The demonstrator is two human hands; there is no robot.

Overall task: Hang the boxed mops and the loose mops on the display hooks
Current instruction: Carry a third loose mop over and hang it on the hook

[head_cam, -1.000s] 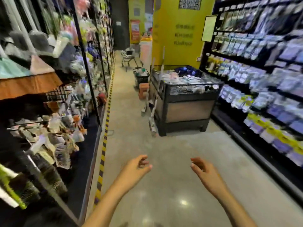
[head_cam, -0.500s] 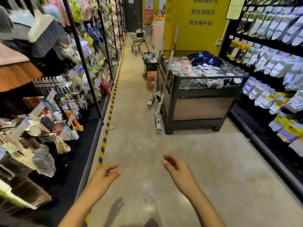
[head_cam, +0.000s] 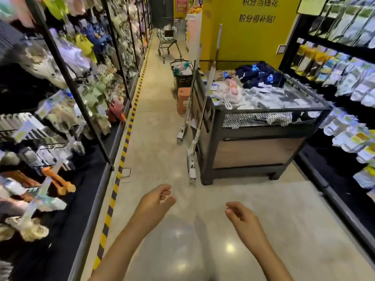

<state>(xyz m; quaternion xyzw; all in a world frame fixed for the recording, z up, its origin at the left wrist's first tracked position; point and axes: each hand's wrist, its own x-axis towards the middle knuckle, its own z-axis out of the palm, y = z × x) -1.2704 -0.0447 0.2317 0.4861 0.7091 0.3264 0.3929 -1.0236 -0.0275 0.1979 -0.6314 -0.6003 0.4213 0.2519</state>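
Two loose flat mops lean against the left side of a black display bin point(head_cam: 261, 134) ahead of me. The nearer mop point(head_cam: 191, 161) has its head on the floor, the farther mop point(head_cam: 183, 126) stands just behind it. My left hand point(head_cam: 155, 201) and my right hand point(head_cam: 242, 218) hang low over the aisle floor with loosely curled fingers, and both hold nothing. The display hooks point(head_cam: 34, 134) on the left shelving carry brushes and cleaning tools. No boxed mop is recognisable.
A yellow-black stripe point(head_cam: 123, 147) runs along the left shelf's base. An orange stool point(head_cam: 183, 100), a black basket trolley point(head_cam: 181, 75) and a metal cart point(head_cam: 168, 40) stand farther down the aisle. Packaged goods fill the right-hand shelves point(head_cam: 353, 82).
I have come nearer to the bin and the leaning mops. Both hands stay empty and have shifted slightly to the right in view.
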